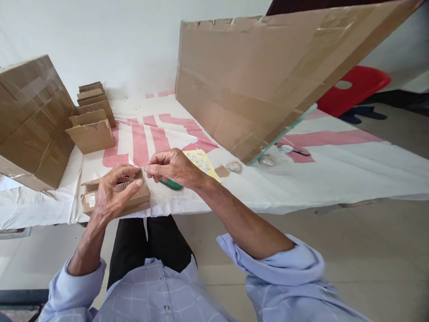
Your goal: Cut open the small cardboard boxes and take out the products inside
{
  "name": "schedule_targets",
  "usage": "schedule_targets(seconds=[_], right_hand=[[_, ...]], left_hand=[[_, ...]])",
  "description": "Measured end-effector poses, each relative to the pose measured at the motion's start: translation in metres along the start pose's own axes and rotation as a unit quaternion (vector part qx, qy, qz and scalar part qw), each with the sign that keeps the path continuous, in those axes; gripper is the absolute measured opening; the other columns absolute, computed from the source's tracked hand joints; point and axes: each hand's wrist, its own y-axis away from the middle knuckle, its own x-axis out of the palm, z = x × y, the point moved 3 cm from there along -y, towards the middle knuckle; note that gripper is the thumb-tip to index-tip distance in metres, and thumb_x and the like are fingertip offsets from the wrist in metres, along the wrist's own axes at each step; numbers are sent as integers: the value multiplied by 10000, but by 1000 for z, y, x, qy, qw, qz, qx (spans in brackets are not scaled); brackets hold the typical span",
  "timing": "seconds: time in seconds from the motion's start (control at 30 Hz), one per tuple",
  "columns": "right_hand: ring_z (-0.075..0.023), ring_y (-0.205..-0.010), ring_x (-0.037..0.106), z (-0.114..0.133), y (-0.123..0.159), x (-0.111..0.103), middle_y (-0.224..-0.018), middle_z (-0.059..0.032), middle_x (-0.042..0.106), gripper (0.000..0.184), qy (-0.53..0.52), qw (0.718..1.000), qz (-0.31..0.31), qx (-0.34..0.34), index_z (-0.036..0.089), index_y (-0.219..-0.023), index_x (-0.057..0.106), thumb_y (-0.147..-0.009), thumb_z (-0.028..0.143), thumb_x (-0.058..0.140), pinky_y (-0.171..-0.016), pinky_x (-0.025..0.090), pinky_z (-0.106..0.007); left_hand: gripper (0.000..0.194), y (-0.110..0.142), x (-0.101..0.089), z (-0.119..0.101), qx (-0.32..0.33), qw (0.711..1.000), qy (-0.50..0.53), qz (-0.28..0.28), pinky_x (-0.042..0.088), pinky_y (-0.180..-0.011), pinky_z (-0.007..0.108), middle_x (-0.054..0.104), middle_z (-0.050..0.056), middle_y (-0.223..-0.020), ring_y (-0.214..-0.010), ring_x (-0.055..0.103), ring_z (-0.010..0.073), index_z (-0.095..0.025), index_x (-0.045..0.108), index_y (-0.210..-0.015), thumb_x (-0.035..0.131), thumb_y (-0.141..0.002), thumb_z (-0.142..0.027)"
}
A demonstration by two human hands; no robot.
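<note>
A small open cardboard box (139,201) is set at the near edge of the cloth-covered counter (281,188), left of centre. The left hand (115,190) is held over this box, its fingers curled and spread a little apart from the thumb; whether anything is gripped by them cannot be told. The right hand (172,167) is held just right of the box, with thumb and fingertips brought together; what may be pinched there is too small to tell. Beneath and beside the right hand, a green object (172,184) is partly hidden, and a yellow sheet (214,173) is covered with small whitish pieces (200,153). Farther left, open cardboard boxes (94,136) are lined up.
</note>
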Motion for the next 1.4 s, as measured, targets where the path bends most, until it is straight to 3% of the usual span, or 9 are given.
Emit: schedule_targets(seconds=[0.17,0.4,0.53,0.63,0.9,1.03,1.17,1.23,1.4], right_hand=[[-91,-588,538,7,22,-13,-625,27,624,393,3,1000,-10,-14,184,-672,694,-807,490,900,-527,419,-239],[-115,-677,585,-22,52,-42,-768,-2,702,334,-66,997,-43,-9,180,-813,763,-798,469,930,-610,485,-270],[-176,-905,698,-52,78,-46,-1002,-45,791,453,-130,981,-138,-37,206,-991,825,-726,527,1003,-780,579,-304],[-200,-937,718,-74,95,-41,-985,-39,797,446,-154,967,-199,-43,215,-951,834,-716,547,1017,-859,598,-342],[-195,-808,691,-101,135,-68,-808,-10,739,381,-158,925,-340,-69,226,-797,783,-833,584,910,-830,611,-360],[-192,-777,668,-114,166,-93,-798,-15,747,321,-114,906,-404,-55,236,-804,777,-864,547,830,-803,596,-354],[-191,-745,628,-136,193,-130,-770,-16,725,274,-53,861,-505,-21,238,-785,770,-851,504,768,-755,560,-344],[-189,-753,610,-145,198,-157,-784,-11,718,278,-22,834,-551,-14,237,-805,771,-826,514,756,-757,551,-343],[-192,-779,613,-158,187,-227,-808,-21,714,367,-4,797,-604,-10,228,-810,749,-732,586,756,-777,570,-360]], left_hand=[[270,-20,34,-2,-85,985,130,77,576,-803,350,800,78,-983,-888,732,227,-218,876,-889,954,-815,-466],[220,-26,70,-7,-76,976,160,125,565,-931,384,761,77,-1016,-957,709,225,-260,893,-760,1009,-773,-446],[242,-23,93,1,-103,974,188,73,573,-972,380,742,75,-1062,-1066,703,244,-271,885,-732,1046,-720,-452],[290,-21,123,11,-148,959,238,38,585,-909,338,732,63,-1089,-1053,694,223,-260,880,-740,1074,-668,-463],[411,-27,208,13,-255,899,328,137,643,-827,353,756,34,-907,-825,703,175,-210,851,-764,1094,-595,-495],[431,-57,236,18,-232,903,267,244,650,-837,381,797,83,-996,-942,748,245,-200,861,-880,1019,-673,-544],[266,-118,279,23,-37,959,7,280,629,-936,396,801,134,-1246,-1133,749,289,-189,843,-1045,830,-882,-399],[241,-144,310,28,33,931,-178,317,600,-1032,405,774,158,-1355,-1219,730,288,-172,814,-1140,737,-937,-277],[273,-181,372,42,36,890,-286,354,526,-1137,488,759,190,-1350,-1347,657,386,-172,808,-1070,829,-798,-162]])
